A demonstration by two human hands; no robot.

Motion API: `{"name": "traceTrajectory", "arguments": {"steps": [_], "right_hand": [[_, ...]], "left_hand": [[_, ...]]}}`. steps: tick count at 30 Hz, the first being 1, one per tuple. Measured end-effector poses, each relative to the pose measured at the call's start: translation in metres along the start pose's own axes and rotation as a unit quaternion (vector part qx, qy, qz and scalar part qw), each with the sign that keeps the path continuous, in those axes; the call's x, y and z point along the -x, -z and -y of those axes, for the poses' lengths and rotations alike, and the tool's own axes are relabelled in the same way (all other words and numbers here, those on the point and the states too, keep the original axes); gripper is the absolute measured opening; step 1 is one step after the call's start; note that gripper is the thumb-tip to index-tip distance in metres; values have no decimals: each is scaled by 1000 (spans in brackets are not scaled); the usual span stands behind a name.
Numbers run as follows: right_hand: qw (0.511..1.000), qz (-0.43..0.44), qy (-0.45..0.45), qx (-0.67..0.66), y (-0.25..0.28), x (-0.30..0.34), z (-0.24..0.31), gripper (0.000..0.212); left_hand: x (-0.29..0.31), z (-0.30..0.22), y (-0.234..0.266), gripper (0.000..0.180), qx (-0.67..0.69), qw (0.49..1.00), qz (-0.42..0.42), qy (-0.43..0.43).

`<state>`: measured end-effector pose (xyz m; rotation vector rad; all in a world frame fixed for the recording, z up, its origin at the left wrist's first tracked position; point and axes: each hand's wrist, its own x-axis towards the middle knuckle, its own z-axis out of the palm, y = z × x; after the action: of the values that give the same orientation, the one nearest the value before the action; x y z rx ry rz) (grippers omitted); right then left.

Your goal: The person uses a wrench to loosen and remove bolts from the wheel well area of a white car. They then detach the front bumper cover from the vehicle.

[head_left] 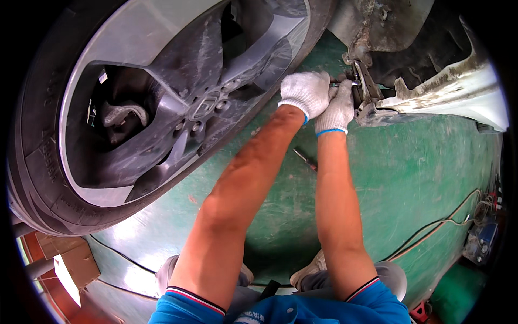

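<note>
**Two gloved hands at one rusty bracket**

The step in hand appears to be close work on the bracket at the upper right of the frame, where a slim metal piece shows between the gloves and the bracket. The left hand and right hand sit side by side, touching, just above the frame's centre. The left fingers look curled, but what they close on is hidden; the right fingers are next to the slim metal piece, and I cannot tell whether they grasp it. As a judgement, the next move calls for steady alignment of that piece, with little room around the bracket.

Counted: two white gloves; one slim metal piece in view; one wheel, filling the upper left; one white panel with a dirty edge, upper right; one loose hand tool on the green floor, near the centre; two shoes, low in the middle; one cardboard box, lower left. The cables at right overlap too much to count.
</note>
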<state>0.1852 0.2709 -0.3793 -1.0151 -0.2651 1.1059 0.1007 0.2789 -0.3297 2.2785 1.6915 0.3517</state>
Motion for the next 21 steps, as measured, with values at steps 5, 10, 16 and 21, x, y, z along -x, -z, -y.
{"name": "traceTrajectory", "arguments": {"steps": [5,10,16,21], "right_hand": [[999,1,29,-15,-2,7,-1,27],[998,43,36,23,7,4,-6,26],[995,82,-15,-60,5,5,-6,37],[993,110,-45,-15,21,5,-4,43]], "left_hand": [[3,2,-14,40,30,999,-32,14],[2,2,-20,34,56,996,-61,30],[1,-5,-12,28,-40,994,-103,-8],[-16,-15,-1,29,-19,998,40,43]]}}
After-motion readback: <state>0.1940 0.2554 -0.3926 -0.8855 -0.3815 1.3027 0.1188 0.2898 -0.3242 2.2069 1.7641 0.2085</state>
